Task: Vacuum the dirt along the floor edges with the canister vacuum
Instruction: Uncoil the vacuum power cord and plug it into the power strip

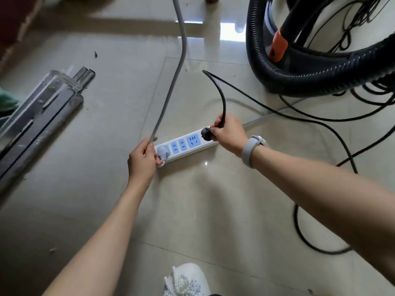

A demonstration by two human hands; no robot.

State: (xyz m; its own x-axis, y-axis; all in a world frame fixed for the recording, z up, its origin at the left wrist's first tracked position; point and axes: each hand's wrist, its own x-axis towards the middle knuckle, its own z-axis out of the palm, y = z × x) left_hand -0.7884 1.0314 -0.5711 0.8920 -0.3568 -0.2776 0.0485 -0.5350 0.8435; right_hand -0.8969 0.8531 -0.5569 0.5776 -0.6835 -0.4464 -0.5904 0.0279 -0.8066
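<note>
Plugging in: a person's right hand [227, 133] seats the black round plug [205, 133] at the far end of a white power strip with blue sockets [185, 146], lying on the glossy beige tiled floor [106, 124].

The right fingers [214, 133] are curled around the plug and its black power cord [222, 99]; the left hand [142, 160] pinches the strip's grey cable [171, 86] while steadying the strip's near end. The cream canister vacuum [277, 24], looped by its black ribbed hose [288, 80], stands at two o'clock, well apart from any floor edge. The risk appears to be a skewed push, which could slide the strip on the slick tile, and slack cord at three o'clock could snag a foot near the white beaded shoe [186, 280].
</note>
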